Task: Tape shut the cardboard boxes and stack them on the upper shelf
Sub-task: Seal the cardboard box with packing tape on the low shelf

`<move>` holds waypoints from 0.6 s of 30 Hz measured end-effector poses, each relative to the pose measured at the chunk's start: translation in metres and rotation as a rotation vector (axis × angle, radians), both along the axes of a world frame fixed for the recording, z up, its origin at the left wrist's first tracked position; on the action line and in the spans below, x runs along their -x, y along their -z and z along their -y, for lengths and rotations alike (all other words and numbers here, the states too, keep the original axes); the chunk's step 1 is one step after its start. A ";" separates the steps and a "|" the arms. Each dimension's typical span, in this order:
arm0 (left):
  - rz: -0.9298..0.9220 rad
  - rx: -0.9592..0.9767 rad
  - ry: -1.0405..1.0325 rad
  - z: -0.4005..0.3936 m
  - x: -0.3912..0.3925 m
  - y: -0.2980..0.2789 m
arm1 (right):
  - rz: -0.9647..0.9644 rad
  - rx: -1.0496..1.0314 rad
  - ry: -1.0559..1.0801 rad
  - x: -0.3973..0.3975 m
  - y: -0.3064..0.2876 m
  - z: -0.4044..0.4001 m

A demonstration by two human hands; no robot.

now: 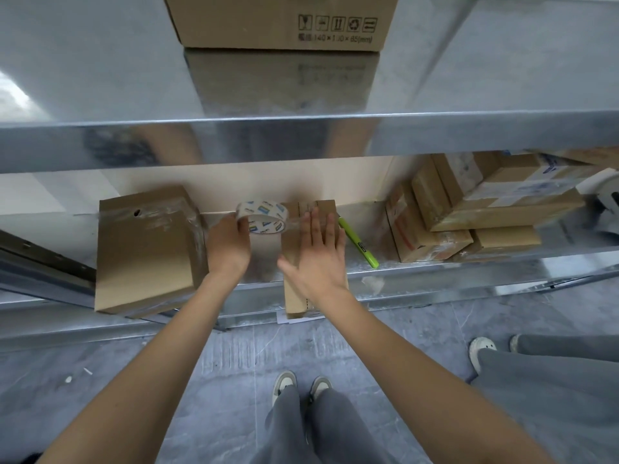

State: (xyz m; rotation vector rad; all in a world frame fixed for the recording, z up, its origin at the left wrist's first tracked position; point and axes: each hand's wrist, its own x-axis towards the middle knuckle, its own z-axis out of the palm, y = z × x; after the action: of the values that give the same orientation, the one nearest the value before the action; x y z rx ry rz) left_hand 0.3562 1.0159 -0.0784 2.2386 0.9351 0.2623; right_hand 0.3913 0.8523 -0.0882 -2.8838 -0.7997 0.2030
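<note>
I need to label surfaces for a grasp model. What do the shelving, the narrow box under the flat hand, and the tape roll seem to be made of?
The shelving looks like bare galvanised or polished sheet metal: grey and shiny, mirroring the boxes. The narrow box looks like matte brown corrugated cardboard. The tape roll appears to be glossy clear plastic tape on a printed white core, probably card.

Both forearms are bare, with no sleeves, watch or rings showing. At the bottom centre of the frame, loose grey trousers [311, 426] fall over pale grey-and-white sneakers [303, 385].
</note>
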 end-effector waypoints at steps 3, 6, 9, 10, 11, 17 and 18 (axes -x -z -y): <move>-0.016 -0.037 -0.001 -0.001 -0.003 -0.003 | 0.003 0.039 -0.028 0.000 -0.002 0.000; -0.023 -0.063 -0.002 -0.001 -0.003 -0.003 | -0.010 0.062 -0.034 0.002 -0.004 -0.004; 0.008 -0.088 -0.006 0.001 -0.003 -0.002 | -0.026 0.078 -0.029 0.003 -0.005 -0.007; 0.026 -0.082 -0.020 0.003 -0.002 -0.002 | -0.035 0.084 -0.026 0.003 -0.005 -0.008; 0.051 -0.069 -0.040 0.004 -0.001 -0.003 | -0.045 0.092 -0.022 0.003 -0.005 -0.010; 0.330 0.615 -0.361 0.029 -0.014 -0.006 | -0.069 0.132 -0.016 0.005 -0.007 -0.018; 0.370 0.801 -0.443 0.036 -0.017 -0.006 | -0.057 0.121 -0.013 0.006 -0.007 -0.019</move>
State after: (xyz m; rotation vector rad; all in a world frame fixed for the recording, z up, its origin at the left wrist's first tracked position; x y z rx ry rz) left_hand 0.3728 0.9802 -0.0728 1.1964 1.0747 0.3967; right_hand 0.3851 0.8715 -0.0809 -2.9708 -0.8229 0.3451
